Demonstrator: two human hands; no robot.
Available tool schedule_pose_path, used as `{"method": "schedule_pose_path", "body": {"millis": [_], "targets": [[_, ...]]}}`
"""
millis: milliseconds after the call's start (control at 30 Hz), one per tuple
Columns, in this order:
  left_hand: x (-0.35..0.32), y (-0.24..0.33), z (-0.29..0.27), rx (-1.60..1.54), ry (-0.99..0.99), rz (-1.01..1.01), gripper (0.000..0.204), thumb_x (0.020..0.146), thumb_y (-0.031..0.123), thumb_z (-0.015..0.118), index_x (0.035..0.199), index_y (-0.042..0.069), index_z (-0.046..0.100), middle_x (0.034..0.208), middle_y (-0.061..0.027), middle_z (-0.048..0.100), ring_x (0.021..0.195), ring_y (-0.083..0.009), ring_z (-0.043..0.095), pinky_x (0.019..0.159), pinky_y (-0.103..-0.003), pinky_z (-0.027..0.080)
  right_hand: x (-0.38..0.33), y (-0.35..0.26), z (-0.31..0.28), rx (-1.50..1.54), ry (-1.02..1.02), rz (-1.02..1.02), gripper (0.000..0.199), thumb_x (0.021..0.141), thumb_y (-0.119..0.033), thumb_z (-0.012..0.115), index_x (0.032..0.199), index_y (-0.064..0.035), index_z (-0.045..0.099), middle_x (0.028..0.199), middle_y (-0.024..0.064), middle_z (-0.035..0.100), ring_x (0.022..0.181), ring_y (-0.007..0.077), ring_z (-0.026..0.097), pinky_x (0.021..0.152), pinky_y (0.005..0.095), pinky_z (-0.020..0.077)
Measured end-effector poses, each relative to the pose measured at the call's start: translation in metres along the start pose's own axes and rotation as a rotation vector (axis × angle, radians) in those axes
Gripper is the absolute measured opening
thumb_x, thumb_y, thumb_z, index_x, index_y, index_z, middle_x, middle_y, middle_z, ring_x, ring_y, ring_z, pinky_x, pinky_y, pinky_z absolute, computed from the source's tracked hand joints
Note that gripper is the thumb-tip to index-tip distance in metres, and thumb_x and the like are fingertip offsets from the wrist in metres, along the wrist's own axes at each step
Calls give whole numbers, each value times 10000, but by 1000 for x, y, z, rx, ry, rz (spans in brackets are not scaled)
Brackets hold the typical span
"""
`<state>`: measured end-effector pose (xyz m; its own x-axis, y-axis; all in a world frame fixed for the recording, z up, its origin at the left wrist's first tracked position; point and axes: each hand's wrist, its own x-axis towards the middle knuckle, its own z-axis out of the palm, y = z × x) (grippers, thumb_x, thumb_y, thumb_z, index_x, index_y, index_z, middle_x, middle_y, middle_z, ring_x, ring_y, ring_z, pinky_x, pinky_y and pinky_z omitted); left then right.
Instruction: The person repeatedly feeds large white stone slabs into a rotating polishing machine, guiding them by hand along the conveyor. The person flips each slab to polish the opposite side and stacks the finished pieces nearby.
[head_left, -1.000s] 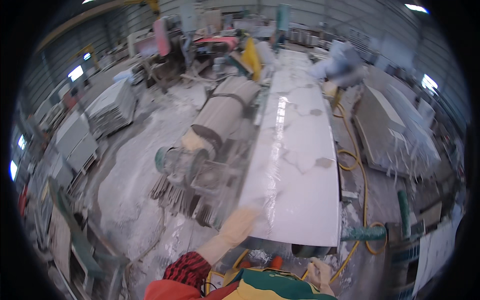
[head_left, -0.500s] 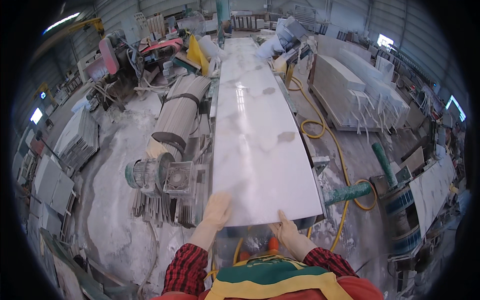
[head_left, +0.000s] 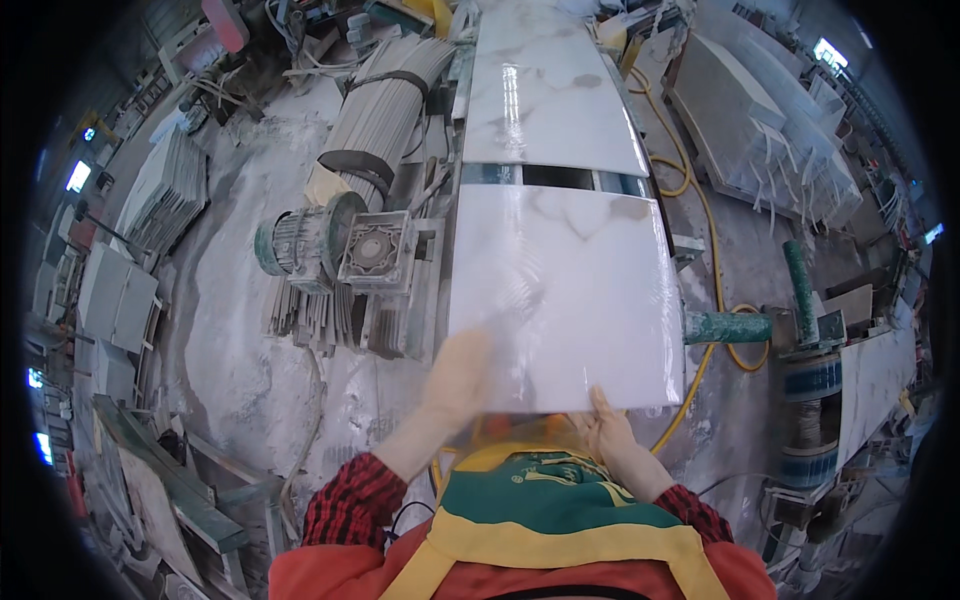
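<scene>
While both hands grip the near edge of the white marble slab (head_left: 565, 300), left hand (head_left: 455, 375) blurred, right hand (head_left: 608, 432) underneath, slab sits on the conveyor line (head_left: 545, 175) ahead; second slab (head_left: 545, 85) lies beyond.

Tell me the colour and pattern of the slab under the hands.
The slab is glossy white with faint grey veining, seen in the head view.

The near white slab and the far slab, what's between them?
In the head view, between the near white slab and far slab lies a dark gap showing machine-bed rails.
</scene>
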<state>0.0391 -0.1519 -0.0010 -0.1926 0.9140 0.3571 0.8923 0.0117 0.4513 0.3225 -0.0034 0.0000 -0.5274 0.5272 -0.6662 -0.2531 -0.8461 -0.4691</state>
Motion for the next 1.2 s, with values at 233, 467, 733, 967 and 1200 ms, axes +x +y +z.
{"method": "schedule_pose_path", "body": {"millis": [233, 467, 733, 967, 1200], "targets": [[34, 8, -17, -45, -301, -92, 606, 973, 181, 648, 1520, -19, 478, 1524, -275, 501, 1443, -480, 434, 1236, -573, 302, 0, 19, -44, 41, 100, 37, 468, 1106, -208, 587, 1520, -38, 448, 1499, 152, 573, 1347, 321, 606, 1129, 492, 557], [100, -73, 23, 91, 49, 56, 565, 999, 178, 631, 1528, 22, 506, 1546, -271, 502, 1464, -470, 426, 1257, -559, 286, 4, 24, -43, -141, 116, 32, 437, 1106, -271, 590, 1479, -62, 499, 1428, 112, 627, 1276, 266, 656, 1027, 430, 610], [192, -117, 26, 261, 137, 102, 581, 1022, 265, 607, 1539, 21, 499, 1577, -239, 496, 1479, -424, 432, 1261, -542, 276, 42, 79, -121, -557, 27, -236, 465, 1039, -281, 708, 1396, -17, 571, 1326, 145, 681, 1172, 300, 702, 985, 462, 609], [266, -145, 36, 402, 222, 222, 528, 1031, 257, 630, 1501, 24, 566, 1511, -238, 577, 1407, -460, 509, 1201, -551, 338, 24, 40, -60, -758, 230, 28, 474, 986, -148, 702, 1434, -40, 589, 1410, 168, 643, 1322, 300, 599, 1078, 403, 520], [337, -49, 46, 231, -172, 94, 615, 1007, 424, 660, 1512, 87, 564, 1392, -232, 662, 1279, -410, 623, 1103, -516, 454, 88, 122, -125, -20, 79, -204, 589, 913, -351, 862, 1326, 21, 665, 1296, 153, 723, 1170, 290, 694, 1003, 417, 563]]}}
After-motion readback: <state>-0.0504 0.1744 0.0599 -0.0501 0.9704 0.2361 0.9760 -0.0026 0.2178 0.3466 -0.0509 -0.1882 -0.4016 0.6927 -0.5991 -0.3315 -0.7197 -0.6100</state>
